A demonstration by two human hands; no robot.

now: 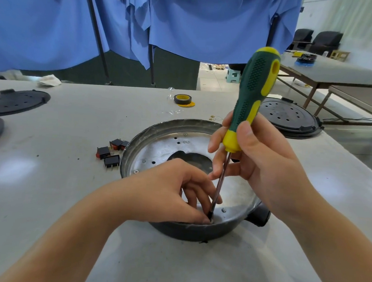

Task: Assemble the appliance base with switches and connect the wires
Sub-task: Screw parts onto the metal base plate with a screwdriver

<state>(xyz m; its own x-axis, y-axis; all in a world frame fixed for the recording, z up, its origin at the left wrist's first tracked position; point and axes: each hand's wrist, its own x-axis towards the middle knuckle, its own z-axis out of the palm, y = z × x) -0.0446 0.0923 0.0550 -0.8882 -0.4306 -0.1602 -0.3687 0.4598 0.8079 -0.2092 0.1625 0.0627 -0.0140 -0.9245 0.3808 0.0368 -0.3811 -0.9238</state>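
Observation:
The round appliance base [158, 143], a dark shell with a shiny metal plate inside, sits on the table in front of me. My right hand [260, 158] grips a green and yellow screwdriver [255, 90] near the lower end of its handle. The shaft runs down to a screw at the near inner edge of the base. My left hand [173, 192] reaches into the base, and its fingertips pinch around the screwdriver tip and the screw. Three black rocker switches [110, 153] with red faces lie just left of the base.
A roll of black and yellow tape [182, 99] lies behind the base. Black perforated lids rest at the far right [289, 116] and far left [15, 102]. Blue cloth hangs behind the table [47, 187]. Another table with parts stands at the right.

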